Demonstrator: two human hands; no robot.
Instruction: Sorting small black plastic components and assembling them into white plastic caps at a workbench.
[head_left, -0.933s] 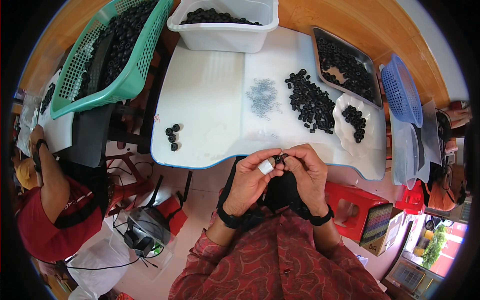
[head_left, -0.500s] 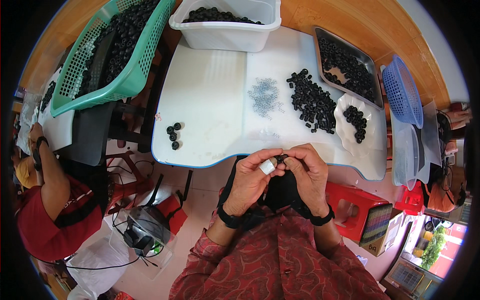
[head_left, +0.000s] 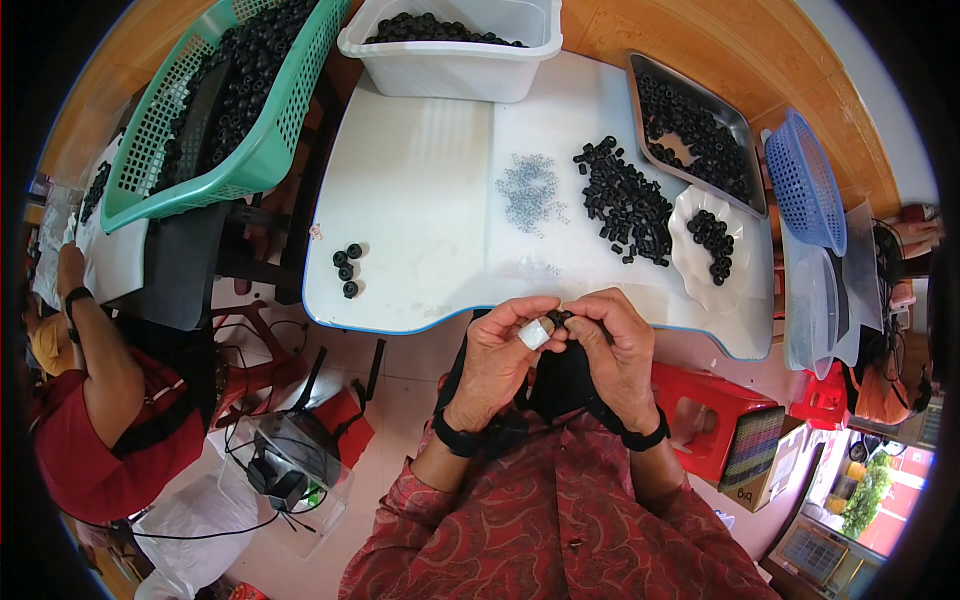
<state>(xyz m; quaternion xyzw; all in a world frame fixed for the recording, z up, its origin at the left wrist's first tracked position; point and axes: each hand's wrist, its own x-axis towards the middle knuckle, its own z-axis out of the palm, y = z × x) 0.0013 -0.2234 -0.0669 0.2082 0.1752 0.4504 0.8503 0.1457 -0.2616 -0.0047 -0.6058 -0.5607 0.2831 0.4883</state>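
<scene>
Just in front of the table's near edge, my left hand (head_left: 500,350) and my right hand (head_left: 617,348) meet, both closed on one small black part (head_left: 561,318). My fingertips cover most of that part. A white wrap (head_left: 534,334) circles a finger of my left hand. Beyond my hands, a scatter of tiny clear rings or bits (head_left: 533,195) lies on the white table (head_left: 410,200). To its right spreads a pile of small black cylindrical parts (head_left: 625,205). A few rounder black pieces (head_left: 346,271) stand near the left edge.
A white tub (head_left: 455,75) of black parts stands at the back. At the right are a metal tray (head_left: 697,185) and a scalloped white dish (head_left: 703,290), both holding black parts, and a blue basket (head_left: 803,185). A green basket (head_left: 215,190) and another person (head_left: 105,385) are at left.
My hands stay in nearly the same place, with slight finger movement around the black part. The other person's arm at left has shifted a little farther forward.
</scene>
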